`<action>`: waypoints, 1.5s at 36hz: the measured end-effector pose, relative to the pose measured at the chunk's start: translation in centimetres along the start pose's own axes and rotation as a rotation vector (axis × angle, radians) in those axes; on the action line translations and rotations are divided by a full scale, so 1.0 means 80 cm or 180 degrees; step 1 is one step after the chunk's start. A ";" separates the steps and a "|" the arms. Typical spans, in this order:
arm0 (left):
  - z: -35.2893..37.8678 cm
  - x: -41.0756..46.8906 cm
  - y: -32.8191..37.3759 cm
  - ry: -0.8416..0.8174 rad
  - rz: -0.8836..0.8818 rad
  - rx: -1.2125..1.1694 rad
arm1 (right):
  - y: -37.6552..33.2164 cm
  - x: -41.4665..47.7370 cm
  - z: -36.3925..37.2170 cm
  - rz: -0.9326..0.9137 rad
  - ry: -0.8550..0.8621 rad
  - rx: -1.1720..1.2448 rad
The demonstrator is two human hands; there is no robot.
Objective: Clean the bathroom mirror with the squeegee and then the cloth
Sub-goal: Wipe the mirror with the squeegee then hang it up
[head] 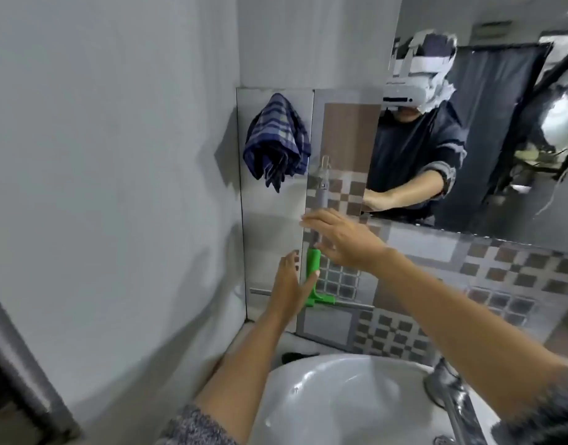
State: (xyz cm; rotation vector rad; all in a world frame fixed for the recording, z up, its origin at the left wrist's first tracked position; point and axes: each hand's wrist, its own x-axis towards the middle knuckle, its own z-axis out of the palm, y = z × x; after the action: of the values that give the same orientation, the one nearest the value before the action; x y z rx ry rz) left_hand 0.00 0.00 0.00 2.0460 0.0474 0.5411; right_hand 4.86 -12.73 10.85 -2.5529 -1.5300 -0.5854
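A squeegee hangs upright against the tiled wall, with a grey shaft, a green grip [313, 262] and its blade [350, 304] lying across the bottom. My left hand [288, 285] is just left of the green grip, fingers apart and the thumb touching it. Held flat with spread fingers, my right hand [342, 240] is in front of the grey shaft and hides its lower part. A blue checked cloth [276, 142] hangs bunched on the wall above and to the left. The mirror [501, 130] fills the upper right and reflects a person in a headset.
A white sink [327, 399] sits directly below my arms, with a chrome faucet [446, 390] at its right. A plain grey wall [115, 187] closes in on the left. Checkered tiles [501, 284] run under the mirror.
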 end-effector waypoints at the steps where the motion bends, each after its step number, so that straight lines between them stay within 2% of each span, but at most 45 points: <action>1: 0.001 0.003 -0.002 -0.0005 -0.0077 -0.0095 | 0.004 0.003 0.004 -0.0024 -0.0019 -0.0029; 6: 0.014 0.009 -0.014 -0.0065 -0.0082 -0.0256 | 0.019 0.003 0.020 -0.0193 -0.0166 -0.0265; 17: 0.011 0.010 -0.014 -0.0181 0.0036 -0.0419 | 0.038 0.006 0.035 -0.0562 0.0166 -0.0656; 25: -0.009 -0.008 -0.007 -0.0174 0.0079 -0.0393 | 0.017 0.005 0.013 -0.0634 0.0263 -0.0620; 33: -0.035 -0.023 0.029 -0.0160 0.0337 -0.0430 | -0.007 -0.015 -0.043 -0.0642 0.0501 -0.0953; 38: -0.046 -0.032 0.064 -0.0264 0.0796 -0.0101 | -0.016 -0.058 -0.090 -0.0356 0.0409 -0.1108; 43: -0.054 -0.030 0.111 -0.0426 0.1474 0.0353 | -0.022 -0.110 -0.124 0.0039 0.0348 -0.0890; 54: -0.065 0.004 0.239 -0.0595 0.3001 0.1307 | -0.032 -0.173 -0.171 0.1055 0.0844 -0.0793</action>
State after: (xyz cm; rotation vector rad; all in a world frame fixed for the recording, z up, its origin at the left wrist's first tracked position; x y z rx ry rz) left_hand -5.36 -5.60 18.28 2.4407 -1.0350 0.9556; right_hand -6.83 -26.84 17.95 -2.6827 -0.9758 -1.0695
